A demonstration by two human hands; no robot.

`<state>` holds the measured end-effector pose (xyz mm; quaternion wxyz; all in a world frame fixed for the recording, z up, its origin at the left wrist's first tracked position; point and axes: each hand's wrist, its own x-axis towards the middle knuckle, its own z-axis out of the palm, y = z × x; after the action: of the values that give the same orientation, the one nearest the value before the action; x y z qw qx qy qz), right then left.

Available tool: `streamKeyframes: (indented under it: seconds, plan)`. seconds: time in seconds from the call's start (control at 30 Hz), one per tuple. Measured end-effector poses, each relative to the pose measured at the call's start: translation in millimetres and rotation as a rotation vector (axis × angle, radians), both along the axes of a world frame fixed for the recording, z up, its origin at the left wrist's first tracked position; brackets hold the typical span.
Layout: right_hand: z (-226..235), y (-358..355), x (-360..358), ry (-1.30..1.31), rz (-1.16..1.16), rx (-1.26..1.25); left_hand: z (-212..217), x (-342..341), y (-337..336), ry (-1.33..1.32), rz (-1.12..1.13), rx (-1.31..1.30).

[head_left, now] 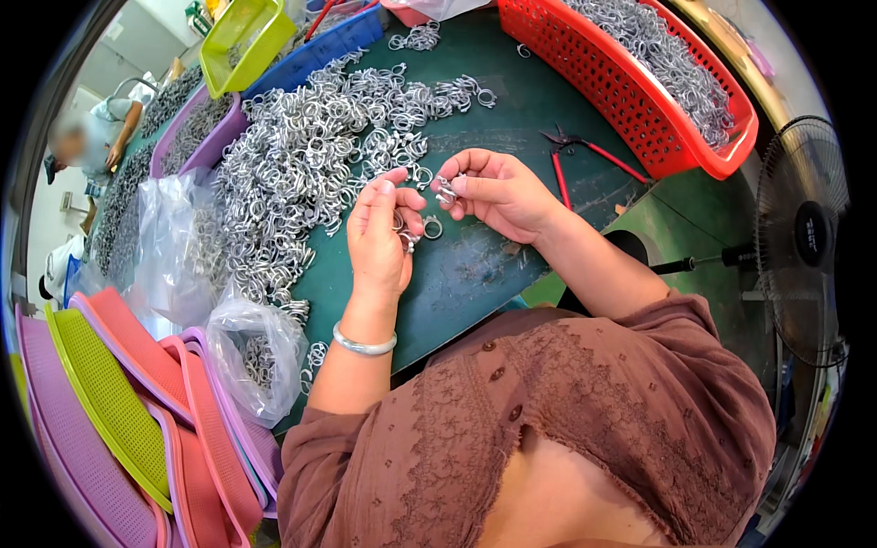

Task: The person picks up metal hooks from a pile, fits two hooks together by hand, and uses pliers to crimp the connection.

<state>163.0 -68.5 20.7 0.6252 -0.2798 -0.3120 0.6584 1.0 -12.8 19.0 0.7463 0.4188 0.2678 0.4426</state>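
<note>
Near left, we list one clear plastic bag [285,340] of grey rings. Next, our left hand [375,233], fingers curled round several silver-grey metal rings [407,239], one round ring [433,227] just beside; our right hand [502,194], thumb and finger pinched on small silver-grey metal pieces [446,190]. Step in hand, we judge: piece-by-piece handling; the next move calls for a light, exact pinch. Beyond: red-handled metal pliers [617,161], right; heaped silver-grey rings [301,155], left; red perforated plastic basket [585,68], far right.
</note>
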Motion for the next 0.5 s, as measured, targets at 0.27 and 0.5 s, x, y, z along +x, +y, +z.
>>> streamKeyframes:
  seconds: [0.27, 0.5]
  plan:
    - [7.7, -5.1, 2.0, 0.074, 0.023, -0.168, -3.4, 1.1, 0.5, -0.077, -0.001, -0.125]
    - [11.1, -8.0, -20.4, -1.071, -0.173, 0.468, -5.3, -0.9, 4.2, -0.120, -0.070, -0.162]
